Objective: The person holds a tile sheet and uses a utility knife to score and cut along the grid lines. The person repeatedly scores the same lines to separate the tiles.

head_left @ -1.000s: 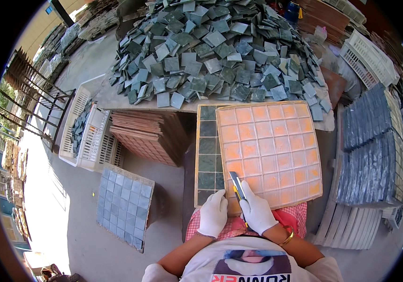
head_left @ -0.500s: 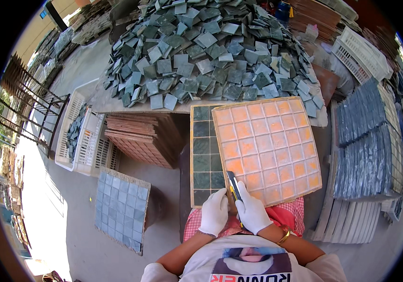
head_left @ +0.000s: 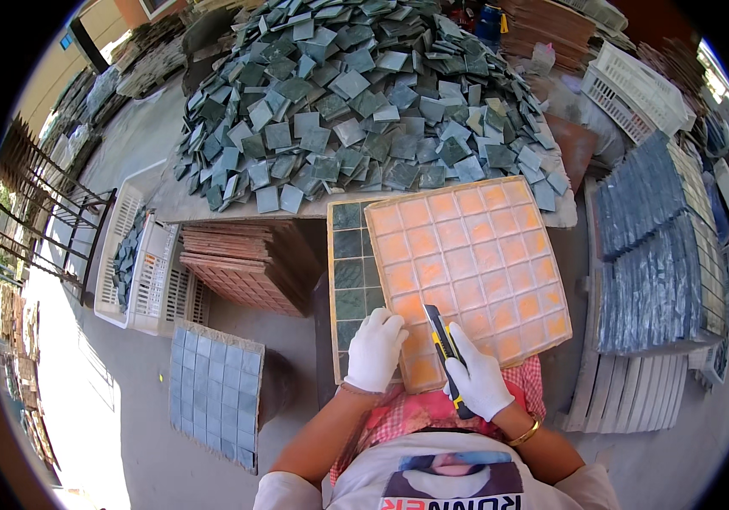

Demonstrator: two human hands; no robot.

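Note:
My right hand (head_left: 476, 378), in a white glove, is closed round a yellow and black utility knife (head_left: 447, 357). The blade end points up and away over an orange gridded tile mould (head_left: 475, 255). My left hand (head_left: 374, 350), gloved too, lies at the mould's left edge with its fingers curled together. Whatever those fingers pinch is hidden. Under the mould sits a second framed grid with dark green tiles (head_left: 348, 274), showing only along its left side. The mould overlaps it at a slight tilt. Both rest in front of me, above a pink checked cloth (head_left: 381, 429).
A large heap of loose green stone tiles (head_left: 330, 110) covers the table (head_left: 313, 202) ahead. Reddish moulds (head_left: 241, 268) are stacked below it, beside white crates (head_left: 152, 263). A tiled sheet (head_left: 215, 387) lies left. Stacks of tile sheets (head_left: 653, 272) stand right.
My left hand has moved up along the mould's left edge. My right hand, with the knife, has drawn away to the right, so the hands are farther apart. The whole view has shifted slightly.

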